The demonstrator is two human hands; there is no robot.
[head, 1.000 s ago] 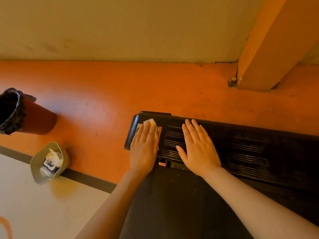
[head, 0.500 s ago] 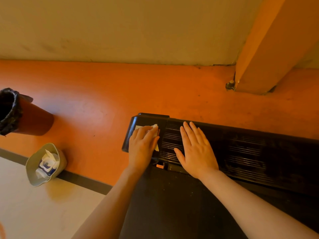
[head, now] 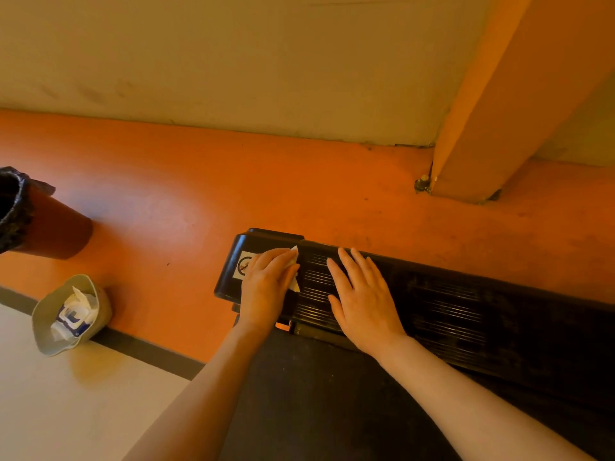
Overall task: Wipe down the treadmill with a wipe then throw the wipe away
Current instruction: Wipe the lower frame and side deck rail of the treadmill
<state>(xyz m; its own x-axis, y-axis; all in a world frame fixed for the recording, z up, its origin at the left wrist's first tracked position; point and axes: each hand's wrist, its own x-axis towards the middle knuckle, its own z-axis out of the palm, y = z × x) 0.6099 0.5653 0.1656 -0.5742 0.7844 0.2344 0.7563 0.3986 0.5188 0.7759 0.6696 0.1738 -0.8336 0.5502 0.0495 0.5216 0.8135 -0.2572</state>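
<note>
1. The left hand point(head: 266, 287) presses the wipe point(head: 294, 272) flat under loosely bent fingers, at the left end of the treadmill point(head: 449, 314) motor cover, beside its warning sticker point(head: 245, 263).
2. The right hand point(head: 362, 301) lies open, palm down on the ribbed cover just to the right, holding nothing.
3. The cover's long axis runs rightward from the wipe, so most unwiped surface likely lies past the right hand.
4. The bin point(head: 20, 211) stands well apart on the floor point(head: 199, 201), to the left, nearer the left hand; a wipes tub point(head: 71, 314) sits nearby.
</note>
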